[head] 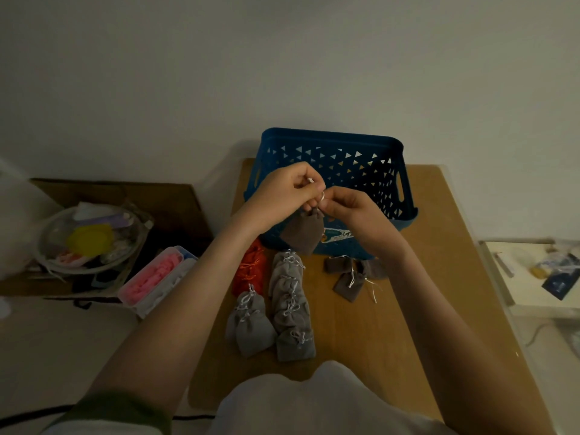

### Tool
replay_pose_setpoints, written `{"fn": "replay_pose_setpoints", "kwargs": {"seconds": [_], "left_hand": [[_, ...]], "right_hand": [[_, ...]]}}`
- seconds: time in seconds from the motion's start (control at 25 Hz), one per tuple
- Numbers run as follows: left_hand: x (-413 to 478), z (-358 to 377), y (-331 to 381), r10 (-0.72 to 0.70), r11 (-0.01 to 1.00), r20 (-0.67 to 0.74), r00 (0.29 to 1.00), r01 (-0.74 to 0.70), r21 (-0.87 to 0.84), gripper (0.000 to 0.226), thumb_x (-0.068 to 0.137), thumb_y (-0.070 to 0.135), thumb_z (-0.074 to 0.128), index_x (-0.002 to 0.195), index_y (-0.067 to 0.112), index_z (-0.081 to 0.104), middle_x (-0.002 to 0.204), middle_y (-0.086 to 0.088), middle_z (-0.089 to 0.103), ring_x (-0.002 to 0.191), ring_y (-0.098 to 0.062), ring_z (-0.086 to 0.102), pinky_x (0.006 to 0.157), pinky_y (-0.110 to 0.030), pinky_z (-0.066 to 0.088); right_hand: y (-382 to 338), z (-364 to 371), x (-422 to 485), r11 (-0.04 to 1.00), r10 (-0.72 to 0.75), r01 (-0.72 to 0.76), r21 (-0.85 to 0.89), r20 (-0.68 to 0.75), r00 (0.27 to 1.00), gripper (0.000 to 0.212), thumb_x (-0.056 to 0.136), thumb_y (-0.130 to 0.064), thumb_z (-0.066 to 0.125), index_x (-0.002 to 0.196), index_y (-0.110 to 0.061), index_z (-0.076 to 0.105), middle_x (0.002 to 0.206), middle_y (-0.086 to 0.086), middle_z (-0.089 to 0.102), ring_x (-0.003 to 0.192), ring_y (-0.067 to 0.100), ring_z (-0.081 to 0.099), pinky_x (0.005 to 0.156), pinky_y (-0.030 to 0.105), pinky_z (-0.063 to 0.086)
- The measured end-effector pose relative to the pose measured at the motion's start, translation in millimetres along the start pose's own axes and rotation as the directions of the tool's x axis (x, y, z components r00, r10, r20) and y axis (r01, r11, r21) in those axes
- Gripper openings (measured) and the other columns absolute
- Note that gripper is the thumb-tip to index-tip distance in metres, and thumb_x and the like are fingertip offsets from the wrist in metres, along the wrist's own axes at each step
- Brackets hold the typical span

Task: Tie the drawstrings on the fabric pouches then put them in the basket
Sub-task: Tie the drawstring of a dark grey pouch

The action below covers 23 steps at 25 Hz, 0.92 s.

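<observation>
Pouch [303,233], brown, hangs by its drawstring [320,198] in mid-air, just in front of the blue basket [329,135] and above the table [423,293]. Held clear of the surface, its own weight probably keeps the cord taut for knotting. From the left, orange pouches [251,268] lie heaped at the table edge. Beside them, grey pouches [290,302] lie in an overlapping row with cords looped at the necks, apparently sorted by colour. Left hand [287,189] is raised before the basket's near wall, fingers curled, pinching one end of the cord between thumb and forefinger. Right hand [351,211] meets it from the other side, fingertips pinching the cord just above the gathered neck, with a small loop showing between the two. Both forearms converge from the lower corners. Further right, brown pouches [348,277] lie with loose cords, probably awaiting tying. Whether the basket holds any yet cannot be told.
</observation>
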<state>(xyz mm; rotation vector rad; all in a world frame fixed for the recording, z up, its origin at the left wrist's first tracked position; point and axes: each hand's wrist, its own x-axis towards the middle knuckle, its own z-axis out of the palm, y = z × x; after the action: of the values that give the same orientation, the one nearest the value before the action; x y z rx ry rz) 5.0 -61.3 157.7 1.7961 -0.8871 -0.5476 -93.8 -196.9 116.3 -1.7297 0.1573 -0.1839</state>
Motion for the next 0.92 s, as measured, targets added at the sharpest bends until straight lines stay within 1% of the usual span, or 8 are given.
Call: {"fn": "replay_pose_setpoints", "kwargs": {"seconds": [0.12,0.24,0.4,0.52,0.6,0.68,0.8,0.92], "left_hand": [[0.4,-2.3,-1.5,-0.012,0.997,-0.04,0.999,0.009,-0.081,0.008,0.089,0.012,0.063,0.086,0.02,0.061,0.076,0.001,0.071,0.072,-0.015,0.067,0.07,-0.029,0.055],[-0.2,9.6,-3.0,0.002,0.996,-0.197,0.98,-0.02,-0.088,0.004,0.088,0.013,0.064,0.088,0.016,0.061,0.078,0.001,0.07,0.071,-0.012,0.067,0.07,-0.026,0.055],[-1.0,31.6,-12.0,0.088,0.992,-0.432,0.898,-0.04,0.119,0.008,0.09,0.019,0.064,0.087,0.013,0.059,0.076,0.014,0.058,0.069,0.006,0.055,0.064,-0.006,0.043],[2.0,35.8,-20.0,0.052,0.995,-0.403,0.914,-0.012,0.102,0.009,0.091,0.02,0.061,0.091,0.011,0.062,0.08,0.013,0.058,0.073,0.005,0.054,0.065,-0.003,0.041],[2.6,35.2,-24.1,0.026,0.996,-0.377,0.926,0.007,0.086,0.013,0.092,0.02,0.06,0.096,0.008,0.064,0.085,0.007,0.061,0.075,0.003,0.055,0.066,-0.004,0.042],[1.4,34.6,-26.6,0.02,0.997,-0.368,0.93,0.007,0.072,0.015,0.092,0.019,0.06,0.098,0.007,0.065,0.088,0.003,0.064,0.078,0.001,0.057,0.067,-0.005,0.043],[-0.7,33.7,-28.0,-0.002,0.998,-0.343,0.939,0.026,0.065,0.017,0.093,0.02,0.059,0.1,0.007,0.067,0.09,0.001,0.067,0.08,-0.004,0.059,0.067,-0.007,0.044],[-0.5,32.0,-29.7,-0.032,0.996,-0.29,0.956,0.054,0.071,0.023,0.096,0.022,0.053,0.098,0.006,0.07,0.09,-0.005,0.068,0.083,-0.012,0.061,0.072,-0.024,0.047]], "right_hand": [[1.5,-3.9,-1.2,0.997,-0.039,0.04,0.071,-0.01,0.999,0.026,0.095,-0.024,0.05,0.097,-0.001,0.063,0.091,0.016,0.058,0.086,0.024,0.051,0.082,0.037,0.041],[-1.8,-3.7,0.5,0.998,-0.032,0.035,0.049,-0.058,0.998,0.018,0.097,-0.018,0.051,0.095,-0.004,0.063,0.092,0.016,0.06,0.089,0.024,0.054,0.085,0.038,0.043],[-1.9,-0.9,2.7,0.998,-0.027,0.035,0.053,-0.154,0.988,0.015,0.097,-0.017,0.052,0.091,-0.006,0.062,0.087,0.014,0.059,0.083,0.023,0.055,0.081,0.036,0.044],[-3.3,3.0,2.4,0.998,-0.019,0.035,0.061,-0.244,0.97,0.014,0.096,-0.017,0.054,0.088,-0.009,0.063,0.085,0.013,0.06,0.081,0.023,0.055,0.078,0.037,0.045],[-4.2,5.9,2.0,0.999,-0.015,0.027,0.037,-0.286,0.958,0.01,0.094,-0.016,0.057,0.088,-0.012,0.063,0.083,0.007,0.061,0.079,0.016,0.057,0.077,0.032,0.046],[-3.9,7.1,2.0,0.999,-0.019,0.027,0.022,-0.308,0.951,0.004,0.091,-0.016,0.063,0.091,-0.013,0.061,0.081,0.003,0.06,0.078,0.013,0.058,0.076,0.029,0.048],[-4.9,7.7,1.8,0.999,-0.03,0.033,0.006,-0.292,0.956,0.008,0.091,-0.014,0.063,0.097,-0.018,0.063,0.08,0.003,0.061,0.081,0.018,0.06,0.078,0.033,0.05],[-6.6,7.9,2.1,0.997,-0.059,0.043,-0.064,-0.278,0.959,0.01,0.092,-0.01,0.06,0.09,-0.019,0.065,0.084,0.004,0.065,0.083,0.018,0.062,0.079,0.033,0.052]]}}
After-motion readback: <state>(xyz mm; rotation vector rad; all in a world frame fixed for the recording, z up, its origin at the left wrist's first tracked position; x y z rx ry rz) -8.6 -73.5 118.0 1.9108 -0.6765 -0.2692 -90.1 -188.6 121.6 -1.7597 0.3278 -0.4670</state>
